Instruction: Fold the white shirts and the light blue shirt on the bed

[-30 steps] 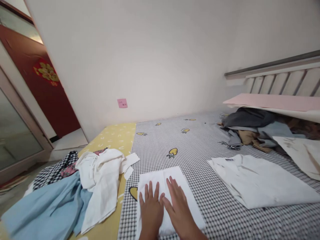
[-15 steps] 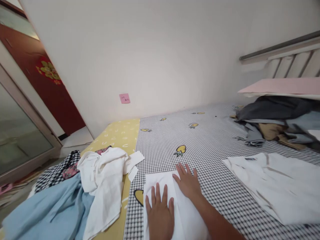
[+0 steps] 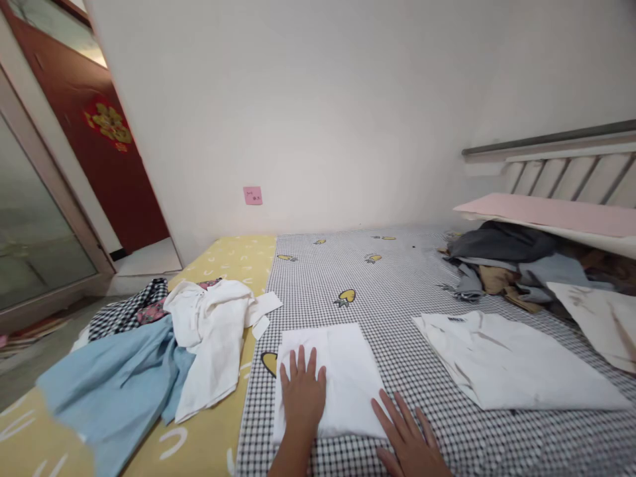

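A white garment [image 3: 342, 371], folded into a flat rectangle, lies on the checked bed sheet [image 3: 318, 291]. My left hand [image 3: 302, 391] rests flat on its left half, fingers spread. At the garment's lower right corner is my right hand [image 3: 410, 434], open with fingers apart; its fingertips reach the edge, and I cannot tell whether they touch cloth or sheet. To the right lies a second folded white garment [image 3: 517, 361] with a dark label at its collar.
On the left, a white shirt [image 3: 218, 338] with paper tags and a light blue garment [image 3: 124, 377] lie loosely over yellow bedding. At the right stands a pile of dark clothes [image 3: 501, 242] under a pink sheet [image 3: 546, 215]. A wall [image 3: 318, 119] rises behind the bed.
My right hand has moved from the garment's upper part down to its lower right corner. The left hand stays flat on the cloth. The view has shifted, showing more of the bed.
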`<state>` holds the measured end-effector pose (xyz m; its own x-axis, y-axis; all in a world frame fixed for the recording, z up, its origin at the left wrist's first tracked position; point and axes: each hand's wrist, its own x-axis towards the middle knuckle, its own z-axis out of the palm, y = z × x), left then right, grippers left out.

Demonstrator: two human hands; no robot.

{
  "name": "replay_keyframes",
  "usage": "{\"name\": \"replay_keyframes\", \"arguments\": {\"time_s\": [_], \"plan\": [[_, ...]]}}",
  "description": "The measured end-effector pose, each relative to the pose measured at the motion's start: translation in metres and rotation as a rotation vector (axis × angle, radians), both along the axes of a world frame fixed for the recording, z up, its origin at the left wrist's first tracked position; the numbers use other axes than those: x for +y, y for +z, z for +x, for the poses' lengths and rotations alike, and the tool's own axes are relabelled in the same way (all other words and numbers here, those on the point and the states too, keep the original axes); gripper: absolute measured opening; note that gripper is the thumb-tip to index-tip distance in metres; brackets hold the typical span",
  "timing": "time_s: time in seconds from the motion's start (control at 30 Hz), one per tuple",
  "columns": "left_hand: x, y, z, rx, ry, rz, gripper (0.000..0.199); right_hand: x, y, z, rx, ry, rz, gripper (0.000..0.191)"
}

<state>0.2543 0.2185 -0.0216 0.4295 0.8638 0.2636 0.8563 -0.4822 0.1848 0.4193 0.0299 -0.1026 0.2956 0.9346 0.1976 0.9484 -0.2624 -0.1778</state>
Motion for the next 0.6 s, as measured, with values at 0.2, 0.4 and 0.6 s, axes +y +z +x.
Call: {"name": "replay_keyframes", "arguments": {"time_s": [0.2,0.4,0.6], "plan": [[0.004,-0.015,-0.001,-0.105,-0.016,0.032,0.05,0.004,0.039,-0.007,0.015,-0.226,0.118,0.051],[0.006,-0.022,-0.003,-0.152,-0.019,0.035,0.05,0.111,0.106,-0.046,0.088,-0.053,0.125,0.054],[0.002,-0.016,-0.005,-0.194,-0.031,-0.032,0.051,0.143,0.071,-0.041,0.161,-0.04,-0.11,0.052]]}}
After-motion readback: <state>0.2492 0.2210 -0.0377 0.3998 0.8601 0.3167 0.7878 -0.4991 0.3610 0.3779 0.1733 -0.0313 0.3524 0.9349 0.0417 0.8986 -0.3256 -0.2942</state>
